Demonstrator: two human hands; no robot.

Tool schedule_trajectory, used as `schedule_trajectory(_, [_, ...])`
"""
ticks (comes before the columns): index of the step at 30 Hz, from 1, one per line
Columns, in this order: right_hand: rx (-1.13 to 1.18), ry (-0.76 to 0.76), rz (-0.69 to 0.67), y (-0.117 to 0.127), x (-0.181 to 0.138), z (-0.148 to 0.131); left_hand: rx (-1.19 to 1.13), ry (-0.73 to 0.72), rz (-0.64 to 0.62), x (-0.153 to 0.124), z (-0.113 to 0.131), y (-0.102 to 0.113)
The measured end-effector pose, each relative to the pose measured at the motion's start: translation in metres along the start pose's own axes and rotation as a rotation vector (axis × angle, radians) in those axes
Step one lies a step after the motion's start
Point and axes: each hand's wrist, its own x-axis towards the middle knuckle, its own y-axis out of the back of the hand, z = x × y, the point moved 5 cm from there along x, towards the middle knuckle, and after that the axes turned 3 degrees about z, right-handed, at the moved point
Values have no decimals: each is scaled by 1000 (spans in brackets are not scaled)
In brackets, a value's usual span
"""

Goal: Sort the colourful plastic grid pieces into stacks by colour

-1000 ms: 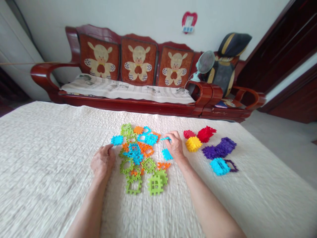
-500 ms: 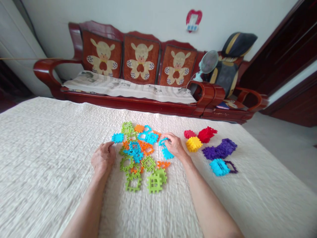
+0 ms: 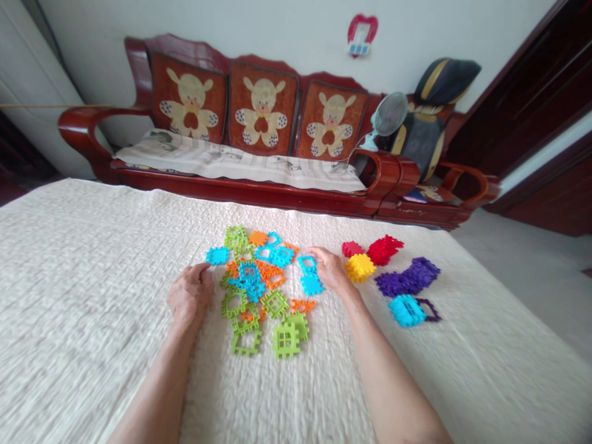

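Observation:
A loose heap of flat plastic building tiles (image 3: 259, 287) in green, blue and orange lies on a cream quilted cloth (image 3: 92, 296). My left hand (image 3: 189, 297) rests curled at the heap's left edge, fingertips near a blue tile (image 3: 217, 255). My right hand (image 3: 330, 269) lies at the heap's right side, fingers pinched on blue tiles (image 3: 309, 275). To its right sit sorted stacks: yellow (image 3: 361, 267), red (image 3: 383, 249), purple (image 3: 409, 277) and blue (image 3: 404, 310).
A dark red wooden bench (image 3: 259, 185) with three cushions bearing animal pictures stands behind the cloth. A small fan (image 3: 387, 115) and a bag (image 3: 428, 117) sit at its right end. Dark wooden doors (image 3: 546, 105) stand at the far right.
My right hand has drawn a blue tile out of the heap and down to its right side, beside another blue tile. My left hand has stayed at the heap's left edge.

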Motion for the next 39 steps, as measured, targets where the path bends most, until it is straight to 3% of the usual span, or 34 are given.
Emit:
schedule_trajectory(6, [-83, -195, 18, 5, 2, 10, 1, -1, -4, 0, 0, -1])
schedule_trajectory(11, [-159, -42, -146, 2, 0, -8, 10, 7, -9, -1, 1, 1])
schedule_trajectory(17, [-189, -1, -210, 1, -1, -12, 5, 1, 0, -1, 1, 2])
schedule_trajectory(26, [-160, 60, -182, 1, -2, -9, -19, -6, 14, -1, -1, 1])
schedule_trajectory(39, [-217, -39, -111, 3, -1, -19, -15, -2, 6, 0, -2, -1])
